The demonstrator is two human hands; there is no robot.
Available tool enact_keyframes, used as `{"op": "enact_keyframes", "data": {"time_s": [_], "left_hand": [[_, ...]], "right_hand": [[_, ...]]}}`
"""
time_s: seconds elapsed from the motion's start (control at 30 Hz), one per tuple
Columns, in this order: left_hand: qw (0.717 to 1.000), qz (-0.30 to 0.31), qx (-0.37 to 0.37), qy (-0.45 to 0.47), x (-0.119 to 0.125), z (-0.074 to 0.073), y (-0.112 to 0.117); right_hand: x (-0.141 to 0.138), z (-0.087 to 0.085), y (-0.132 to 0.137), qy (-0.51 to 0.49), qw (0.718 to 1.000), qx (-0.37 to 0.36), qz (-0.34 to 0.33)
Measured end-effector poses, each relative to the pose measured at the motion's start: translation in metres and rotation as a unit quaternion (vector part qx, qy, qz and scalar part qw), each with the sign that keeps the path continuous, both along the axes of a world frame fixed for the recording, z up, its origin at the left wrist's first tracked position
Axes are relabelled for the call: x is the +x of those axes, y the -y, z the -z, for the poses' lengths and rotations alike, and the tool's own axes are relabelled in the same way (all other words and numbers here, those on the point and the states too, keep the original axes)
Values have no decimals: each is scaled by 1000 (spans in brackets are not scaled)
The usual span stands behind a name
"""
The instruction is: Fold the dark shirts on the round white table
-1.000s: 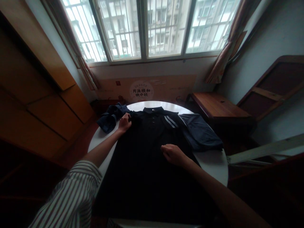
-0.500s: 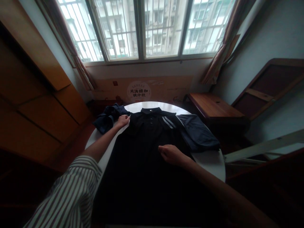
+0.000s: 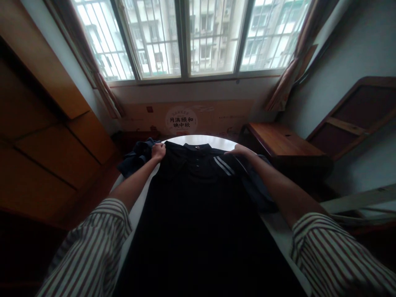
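Black shirt (image 3: 198,222) lies within table's far edge (image 3: 198,138).

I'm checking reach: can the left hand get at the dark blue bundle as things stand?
Probably yes: the left hand is close beside the dark blue bundle, with nothing visible between them, though it seems to grip the black shirt.

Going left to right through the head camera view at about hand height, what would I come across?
Wooden cabinet, bunched dark blue garment, left hand, black shirt's collar, right hand, low wooden table, leaning framed panel.
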State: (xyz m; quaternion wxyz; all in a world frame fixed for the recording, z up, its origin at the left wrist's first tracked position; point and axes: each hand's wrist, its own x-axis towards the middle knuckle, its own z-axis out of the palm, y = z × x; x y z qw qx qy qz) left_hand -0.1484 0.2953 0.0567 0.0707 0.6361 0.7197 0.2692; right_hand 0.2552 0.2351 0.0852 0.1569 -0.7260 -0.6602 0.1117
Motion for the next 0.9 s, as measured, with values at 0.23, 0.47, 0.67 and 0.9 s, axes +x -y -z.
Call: {"op": "enact_keyframes", "data": {"time_s": [0.23,0.47,0.67,0.9], "left_hand": [[1000,-19,1,-8,-26,1,-16],[997,45,42,-40,-9,-3,18],[898,436,9,-61,-31,1,195],[844,518,-46,-128,-79,26,374]], "right_hand": [[-17,11,-30,-26,999,28,16],[-49,-1,7,20,994,107,-12],[-72,13,196,49,939,111,-321],[-60,58,373,97,903,102,-405]]}}
